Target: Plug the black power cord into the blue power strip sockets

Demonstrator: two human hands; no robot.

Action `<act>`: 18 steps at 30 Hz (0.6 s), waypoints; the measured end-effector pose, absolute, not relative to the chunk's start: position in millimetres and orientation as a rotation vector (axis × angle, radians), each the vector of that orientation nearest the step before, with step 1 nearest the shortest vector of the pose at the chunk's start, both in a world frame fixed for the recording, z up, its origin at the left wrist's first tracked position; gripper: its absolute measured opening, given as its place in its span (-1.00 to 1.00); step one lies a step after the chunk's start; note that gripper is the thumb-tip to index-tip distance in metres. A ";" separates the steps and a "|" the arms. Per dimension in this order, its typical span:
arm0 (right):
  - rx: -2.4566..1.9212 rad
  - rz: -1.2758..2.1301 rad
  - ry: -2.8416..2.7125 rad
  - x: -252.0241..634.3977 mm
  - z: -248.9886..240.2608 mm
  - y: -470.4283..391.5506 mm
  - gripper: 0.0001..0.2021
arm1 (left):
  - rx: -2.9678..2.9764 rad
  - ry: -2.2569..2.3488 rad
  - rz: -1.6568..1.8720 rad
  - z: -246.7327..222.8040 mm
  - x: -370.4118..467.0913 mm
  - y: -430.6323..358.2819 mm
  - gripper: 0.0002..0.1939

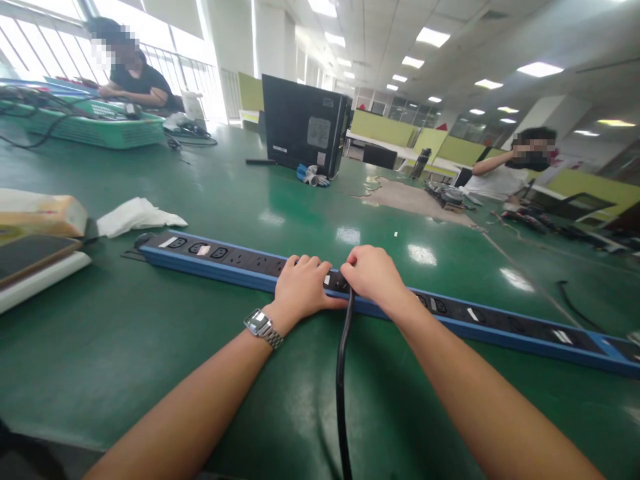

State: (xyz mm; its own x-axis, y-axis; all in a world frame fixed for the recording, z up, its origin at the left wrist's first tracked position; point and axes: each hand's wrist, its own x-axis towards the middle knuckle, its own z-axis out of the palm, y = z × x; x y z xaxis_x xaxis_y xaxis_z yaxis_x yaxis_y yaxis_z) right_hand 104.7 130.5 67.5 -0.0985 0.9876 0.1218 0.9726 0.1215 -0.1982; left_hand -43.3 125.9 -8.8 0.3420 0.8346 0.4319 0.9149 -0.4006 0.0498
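A long blue and black power strip [220, 263] lies slantwise across the green table, with rows of sockets facing up. My left hand [303, 283], with a metal-banded watch [260, 325] on its wrist, grips the strip near its middle, fingers over the far edge and thumb along the near side. Just right of it, my right hand [373, 273] is closed on the end of a thick black power cord [342, 373] at the strip's sockets. My fingers hide the plug, so how far it sits in a socket cannot be seen. The cord runs down toward me.
A black computer case [300, 127] stands at the back, gloves [313, 175] beside it. At left are a green basket [110, 130], crumpled tissue [140, 217], a tissue pack [45, 213] and a phone [35, 257]. Two people [137, 83] sit across the table, left and right.
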 end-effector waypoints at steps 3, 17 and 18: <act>-1.938 0.118 -2.188 107.4 63.4 129.6 -0.80 | -2.400 -1.591 -0.593 -8.9 -42.9 125.3 -0.32; -1.666 0.171 -1.942 163.5 87.4 120.1 -0.79 | -2.432 -1.654 -0.534 -1.5 -42.6 124.6 -0.23; -1.684 0.191 -1.936 181.8 87.1 116.3 -0.79 | -2.435 -1.650 -0.537 -1.5 -42.8 124.8 -0.21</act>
